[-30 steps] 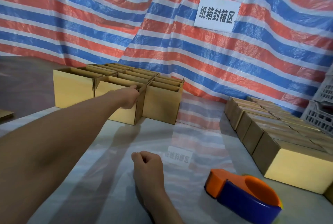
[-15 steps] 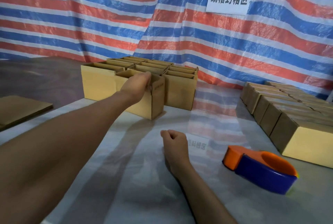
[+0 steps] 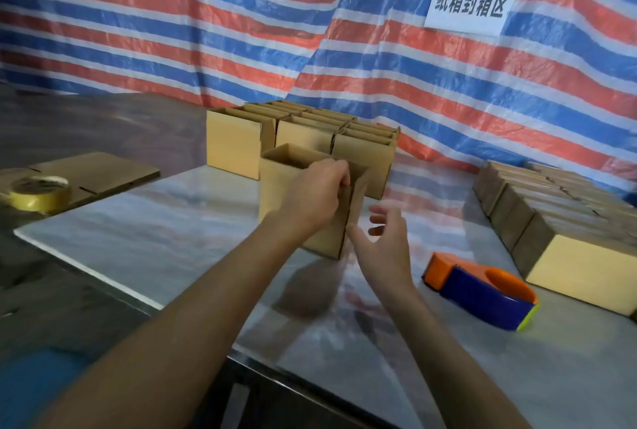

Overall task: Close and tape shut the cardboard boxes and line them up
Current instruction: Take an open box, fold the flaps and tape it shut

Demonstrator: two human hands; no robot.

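An open cardboard box [image 3: 275, 180] stands near the middle of the table, apart from the group of open boxes [image 3: 238, 149] behind it. My left hand [image 3: 310, 194] grips the near top edge of this box, fingers curled over the rim. My right hand [image 3: 382, 242] hovers just right of the box, fingers spread and holding nothing. An orange and blue tape dispenser [image 3: 482, 290] lies on the table to the right. A row of closed boxes [image 3: 568, 249] runs along the right side.
The grey table [image 3: 172, 239] has its front left edge close to me. A yellow tape roll [image 3: 38, 192] and flat cardboard [image 3: 100, 170] lie on a lower surface at the left. A striped tarp with a white sign [image 3: 472, 1] hangs behind.
My left hand has pulled one open box out of the group toward me. My right hand has lifted off the table and opened from a fist, moving toward the box.
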